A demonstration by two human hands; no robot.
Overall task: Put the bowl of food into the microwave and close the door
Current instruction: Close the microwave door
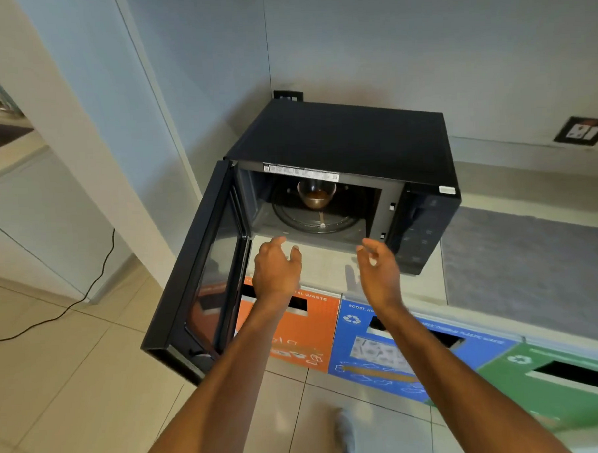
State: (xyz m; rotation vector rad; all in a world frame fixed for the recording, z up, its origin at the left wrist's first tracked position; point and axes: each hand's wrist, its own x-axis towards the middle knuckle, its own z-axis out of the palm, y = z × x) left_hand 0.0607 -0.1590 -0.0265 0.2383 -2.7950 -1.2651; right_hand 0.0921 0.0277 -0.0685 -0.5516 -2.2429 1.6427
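A black microwave (341,135) stands on a pale counter in a wall corner. Its door (210,261) hangs wide open to the left. Inside, a glass bowl of brown food (317,195) rests on the round glass turntable (316,222), toward the back. Both hands hover just outside the opening, apart from the bowl. My left hand (275,268) is below the cavity's left side, fingers spread and empty. My right hand (378,267) is at the lower right of the opening, fingers loosely curled and empty.
Under the counter front are an orange waste bin (302,332), a blue recycling bin (375,349) and a green bin (554,386). A grey mat (532,264) lies right of the microwave. A wall socket (583,131) sits at right. A black cable (71,304) trails on the tiled floor.
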